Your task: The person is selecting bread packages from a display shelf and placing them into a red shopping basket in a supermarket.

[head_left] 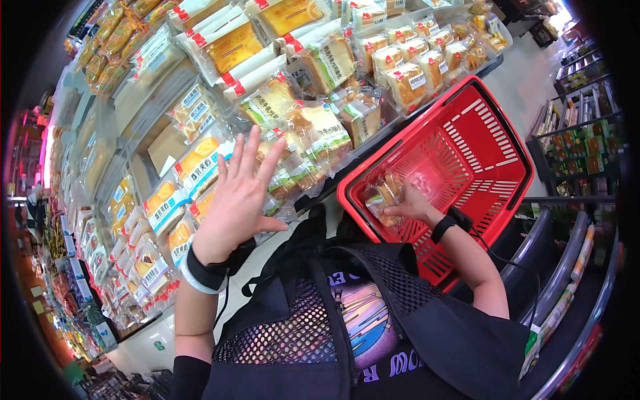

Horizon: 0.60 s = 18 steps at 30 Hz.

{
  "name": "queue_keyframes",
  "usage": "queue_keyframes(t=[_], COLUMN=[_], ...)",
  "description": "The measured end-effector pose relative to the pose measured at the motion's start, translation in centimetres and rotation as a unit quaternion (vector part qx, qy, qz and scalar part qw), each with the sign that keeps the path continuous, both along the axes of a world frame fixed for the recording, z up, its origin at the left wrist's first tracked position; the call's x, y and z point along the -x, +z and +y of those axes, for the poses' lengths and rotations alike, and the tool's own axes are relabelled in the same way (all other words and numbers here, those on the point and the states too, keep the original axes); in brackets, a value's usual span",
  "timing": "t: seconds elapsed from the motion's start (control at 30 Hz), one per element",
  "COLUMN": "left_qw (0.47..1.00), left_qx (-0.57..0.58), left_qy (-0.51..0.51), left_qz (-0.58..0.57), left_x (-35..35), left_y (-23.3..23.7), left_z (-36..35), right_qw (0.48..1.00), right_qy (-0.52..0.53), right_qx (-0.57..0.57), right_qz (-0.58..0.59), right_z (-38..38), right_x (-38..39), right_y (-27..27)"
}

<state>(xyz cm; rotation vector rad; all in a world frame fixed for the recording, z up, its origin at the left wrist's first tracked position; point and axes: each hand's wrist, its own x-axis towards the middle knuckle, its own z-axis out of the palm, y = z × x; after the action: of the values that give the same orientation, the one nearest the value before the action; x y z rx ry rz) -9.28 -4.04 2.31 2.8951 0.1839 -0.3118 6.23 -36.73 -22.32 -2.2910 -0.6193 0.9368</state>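
My left hand (243, 193) is spread open above the bread display, its palm down and nothing in it. Beneath and beside it lie packs of filled bread (200, 162) with blue and white labels, and bagged sliced bread (327, 130) sits just past the fingertips. My right hand (415, 205) reaches into a red shopping basket (519, 175), its fingers closed on a clear-wrapped bread pack (383, 197). That pack is inside the basket near its left wall. Part of its wrapping is covered by the fingers.
Small wrapped bread pieces (407, 83) fill trays at the far end of the display. Boxed yellow cakes (230, 48) stand at the back. Dark shelves (587, 143) with packaged goods line the right side, and grey metal rails (560, 273) run beside the basket.
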Motion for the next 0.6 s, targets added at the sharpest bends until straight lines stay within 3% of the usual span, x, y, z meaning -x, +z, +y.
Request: queue_keyframes(t=[0.13, 0.2, 0.27, 0.37, 0.47, 0.53, 0.6], left_qw=[0.997, 0.99, 0.986, 0.978, 0.978, 0.979, 0.98], left_qx=[-0.049, -0.066, -0.079, -0.134, -0.13, -0.122, -0.114], left_qy=[-0.037, -0.122, -0.14, -0.161, -0.161, -0.164, -0.164], left_qz=[-0.046, -0.031, -0.04, -0.011, 0.018, 0.019, 0.023], left_x=[-1.3, -2.7, -4.1, -5.6, -6.0, -6.1, -6.1], left_y=[-1.5, -1.7, -2.2, -2.4, -2.7, -2.9, -2.8], left_z=[-2.0, -2.7, -2.8, -2.7, -2.7, -2.7, -2.7], right_qw=[1.0, 0.999, 0.999, 0.999, 0.991, 0.962, 0.972], right_qy=[-0.001, -0.007, -0.013, 0.002, 0.003, 0.052, 0.014], right_qx=[-0.001, -0.006, -0.012, 0.0, 0.028, 0.235, 0.197], right_qz=[0.014, 0.033, 0.05, -0.046, -0.133, -0.133, -0.128], right_z=[-0.7, -0.7, -1.0, -1.9, -0.4, 1.8, 1.6], right_x=[-0.6, -0.9, -1.5, -2.5, -0.6, 1.3, 1.2], right_y=[-1.4, -1.3, -1.5, -3.1, 0.2, 3.7, 2.4])
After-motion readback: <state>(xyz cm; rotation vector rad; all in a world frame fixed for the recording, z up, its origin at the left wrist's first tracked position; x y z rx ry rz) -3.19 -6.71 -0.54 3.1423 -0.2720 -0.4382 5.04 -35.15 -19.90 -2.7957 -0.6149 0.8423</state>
